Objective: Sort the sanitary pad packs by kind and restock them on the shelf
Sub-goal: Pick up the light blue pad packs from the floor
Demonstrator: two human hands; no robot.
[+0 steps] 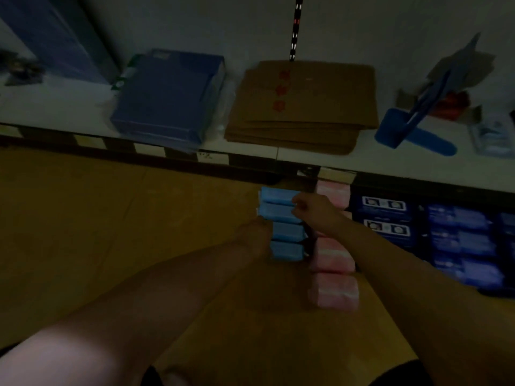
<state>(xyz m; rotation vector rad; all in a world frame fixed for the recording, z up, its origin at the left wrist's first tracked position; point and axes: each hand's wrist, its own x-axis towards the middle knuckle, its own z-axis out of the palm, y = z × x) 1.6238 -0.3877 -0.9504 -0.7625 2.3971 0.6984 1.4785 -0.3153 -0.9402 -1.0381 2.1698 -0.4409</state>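
My right hand [309,208] clenched round rear of light blue soft-plastic pad packs [285,232], row on brown lower shelf board [111,218]. My left hand [255,238] braces row's left side; grip unclear in dimness. Risk as I judge it: uneven squeeze buckles row, blues spill among pink soft pad packs [333,291] just beside.

The setting is a retail shop aisle. Above where the left hand [253,238] and right hand [309,207] meet the light-blue packs [285,228], a white shelf [55,107] carries a price-label strip [156,150], a slotted upright [296,26], blue folders [167,96] and brown envelopes [303,101]. Right of them, pink packs [333,291] and dark-blue packs [459,246] stand in rows.
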